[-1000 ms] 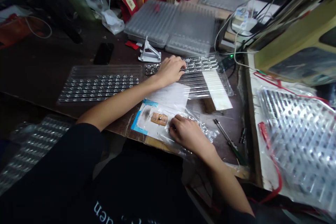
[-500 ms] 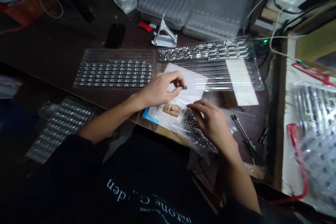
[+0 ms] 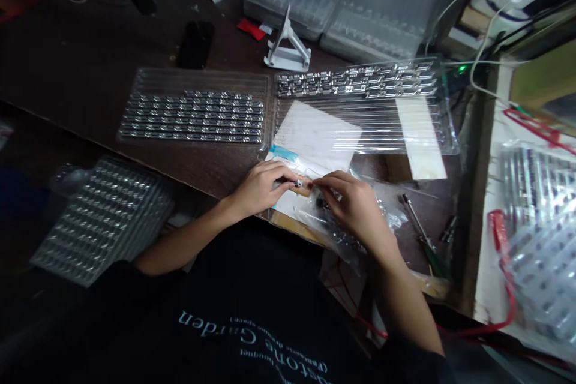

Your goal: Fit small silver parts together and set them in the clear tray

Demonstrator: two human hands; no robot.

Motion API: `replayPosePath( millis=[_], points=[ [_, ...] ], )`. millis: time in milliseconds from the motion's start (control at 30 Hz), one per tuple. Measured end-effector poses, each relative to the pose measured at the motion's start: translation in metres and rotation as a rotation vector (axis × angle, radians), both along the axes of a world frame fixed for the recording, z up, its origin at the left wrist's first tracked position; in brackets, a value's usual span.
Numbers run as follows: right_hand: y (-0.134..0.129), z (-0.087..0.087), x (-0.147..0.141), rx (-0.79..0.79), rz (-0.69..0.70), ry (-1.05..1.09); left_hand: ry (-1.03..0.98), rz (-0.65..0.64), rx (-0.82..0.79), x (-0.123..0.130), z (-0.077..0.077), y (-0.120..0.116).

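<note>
My left hand pinches a small metallic part between thumb and fingertips, right over a small tan block. From the other side, my right hand has its fingertips pressed together at the block's right end; whatever they hold is too small to make out. Under the block lies white paper, with a blue strip beside it. A clear plastic bag of small dark metal pieces lies partly beneath my right hand.
Clear trays with rows of metallic parts lie at left and right. Behind stand a white stand, a phone and stacked trays. A screwdriver-like tool lies right; filled trays sit lower left.
My left hand has come down with the small metallic part from above the paper to the tan block. My right hand has shifted slightly left to the block. The blue strip now shows higher.
</note>
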State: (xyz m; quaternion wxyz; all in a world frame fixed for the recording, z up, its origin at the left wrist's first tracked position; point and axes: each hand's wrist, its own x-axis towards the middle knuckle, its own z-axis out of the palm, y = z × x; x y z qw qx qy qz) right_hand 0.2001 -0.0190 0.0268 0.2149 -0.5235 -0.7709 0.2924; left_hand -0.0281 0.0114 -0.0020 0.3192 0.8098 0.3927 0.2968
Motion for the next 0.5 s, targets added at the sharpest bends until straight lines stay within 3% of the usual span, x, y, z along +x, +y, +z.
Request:
replayPosePath(
  millis=[233,367,500],
  points=[
    [-0.001,-0.005,-0.012,0.008,-0.031,-0.096,0.007,-0.020,0.039,0.000,-0.002,-0.002],
    [0.000,-0.008,-0.019,0.028,-0.007,-0.090,-0.075,0.134,0.071,-0.002,0.003,-0.002],
    [-0.002,-0.007,-0.026,0.101,0.100,-0.167,0.123,0.209,0.071,-0.008,0.007,-0.006]
  ],
)
